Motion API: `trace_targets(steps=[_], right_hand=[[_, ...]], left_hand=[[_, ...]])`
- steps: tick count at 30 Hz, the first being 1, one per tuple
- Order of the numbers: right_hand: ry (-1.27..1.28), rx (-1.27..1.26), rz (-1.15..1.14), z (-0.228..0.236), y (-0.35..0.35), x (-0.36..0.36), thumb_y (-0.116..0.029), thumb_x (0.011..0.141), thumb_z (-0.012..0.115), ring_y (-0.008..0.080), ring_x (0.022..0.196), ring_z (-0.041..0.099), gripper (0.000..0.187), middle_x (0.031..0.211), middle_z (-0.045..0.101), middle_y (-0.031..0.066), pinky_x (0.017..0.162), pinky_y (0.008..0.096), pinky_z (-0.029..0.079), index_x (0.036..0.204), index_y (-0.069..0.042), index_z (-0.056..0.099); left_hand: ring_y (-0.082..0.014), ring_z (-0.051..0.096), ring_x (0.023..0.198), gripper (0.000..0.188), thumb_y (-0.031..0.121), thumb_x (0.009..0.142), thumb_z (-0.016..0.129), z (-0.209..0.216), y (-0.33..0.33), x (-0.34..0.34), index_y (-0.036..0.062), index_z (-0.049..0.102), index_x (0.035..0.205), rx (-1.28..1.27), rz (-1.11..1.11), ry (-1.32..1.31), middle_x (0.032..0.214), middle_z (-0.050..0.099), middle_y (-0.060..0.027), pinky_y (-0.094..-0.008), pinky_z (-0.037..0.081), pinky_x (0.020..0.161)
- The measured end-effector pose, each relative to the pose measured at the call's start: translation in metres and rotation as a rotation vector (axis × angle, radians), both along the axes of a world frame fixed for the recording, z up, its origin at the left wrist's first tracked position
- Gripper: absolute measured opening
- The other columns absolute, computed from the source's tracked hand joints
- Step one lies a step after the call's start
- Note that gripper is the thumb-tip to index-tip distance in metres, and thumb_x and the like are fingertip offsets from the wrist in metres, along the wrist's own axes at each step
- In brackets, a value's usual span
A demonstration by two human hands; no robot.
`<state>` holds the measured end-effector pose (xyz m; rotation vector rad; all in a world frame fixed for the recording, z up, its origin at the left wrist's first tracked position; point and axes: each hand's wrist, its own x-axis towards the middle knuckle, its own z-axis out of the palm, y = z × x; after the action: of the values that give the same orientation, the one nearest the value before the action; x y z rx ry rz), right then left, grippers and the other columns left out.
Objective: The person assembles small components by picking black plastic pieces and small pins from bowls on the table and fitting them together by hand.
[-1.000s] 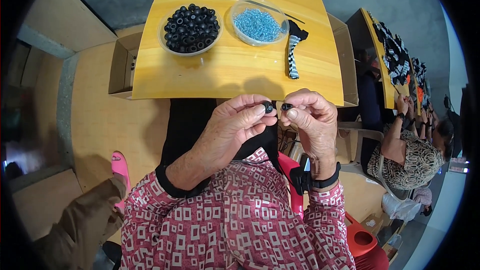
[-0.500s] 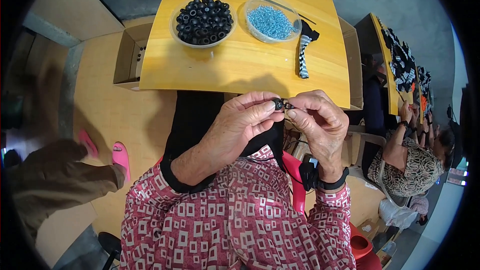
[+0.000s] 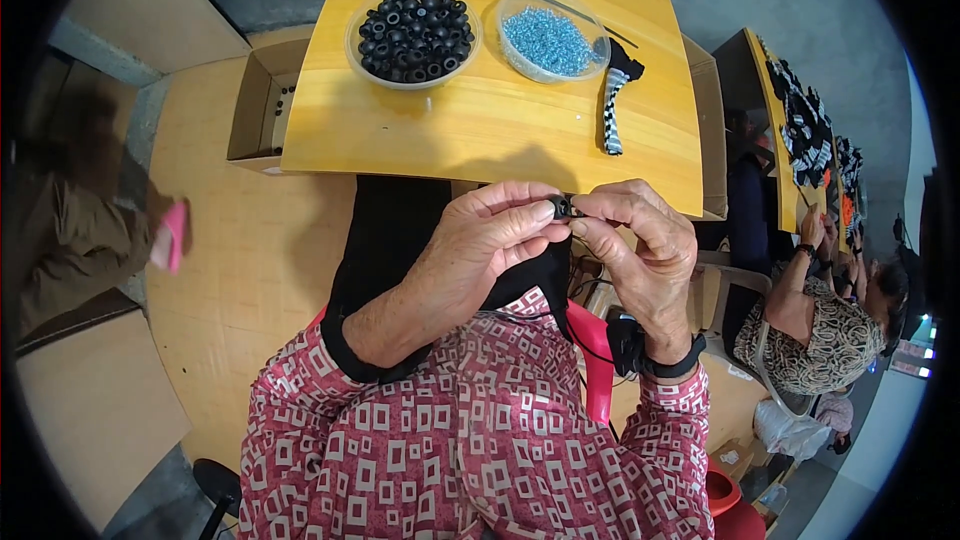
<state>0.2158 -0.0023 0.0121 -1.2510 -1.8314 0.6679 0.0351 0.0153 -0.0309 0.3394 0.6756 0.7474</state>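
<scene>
Just beyond the table's near edge, my left hand (image 3: pixel 480 240) pinches a small round black bead-like part (image 3: pixel 560 206) between thumb and fingertips. My right hand (image 3: pixel 645 240) is closed against it from the other side. Between its thumb and forefinger is a small dark piece (image 3: pixel 577 212), touching the black part; the fingers hide much of it. On the table, a clear bowl (image 3: pixel 415 86) is heaped with similar black parts that have holes. To its right, another clear bowl (image 3: pixel 503 58) holds tiny blue beads (image 3: pixel 548 42).
A thin black rod (image 3: pixel 620 38) lies behind the blue beads. A black-and-white striped cloth piece (image 3: pixel 613 120) rests at the right of the yellow table (image 3: pixel 480 135). Cardboard boxes (image 3: pixel 262 105) flank the table. Another person (image 3: pixel 815 330) works at the right; a walker in pink slippers (image 3: pixel 172 238) is at the left.
The black part has turned in my left fingertips, and my right fingertips have come slightly closer to it. The person at the left has stepped farther away.
</scene>
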Motion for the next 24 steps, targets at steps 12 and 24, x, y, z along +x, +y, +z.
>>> trace_targets(steps=[12,24], right_hand=[[-0.137,0.005,0.011,-0.002,0.000,-0.005,0.002,0.075,0.071,0.0234,0.078,0.065,0.018,0.086,0.065,0.0113,0.068,0.0297,0.052,0.093,0.001,0.067],[-0.154,-0.022,0.055,-0.005,0.004,-0.002,0.002,0.076,0.070,0.0266,0.077,0.064,0.020,0.084,0.062,0.0122,0.066,0.0324,0.051,0.096,0.001,0.066]], left_hand=[[-0.0164,0.064,0.091,0.024,0.010,0.092,0.061,-0.009,0.001,-0.003,-0.0001,0.059,0.113,0.052,-0.005,0.075,0.103,0.065,-0.0081,-0.0272,0.051,0.084],[-0.0151,0.064,0.089,0.021,0.010,0.091,0.062,-0.016,0.001,-0.001,0.0003,0.062,0.110,0.071,-0.006,0.114,0.101,0.065,-0.0073,-0.0261,0.051,0.081]])
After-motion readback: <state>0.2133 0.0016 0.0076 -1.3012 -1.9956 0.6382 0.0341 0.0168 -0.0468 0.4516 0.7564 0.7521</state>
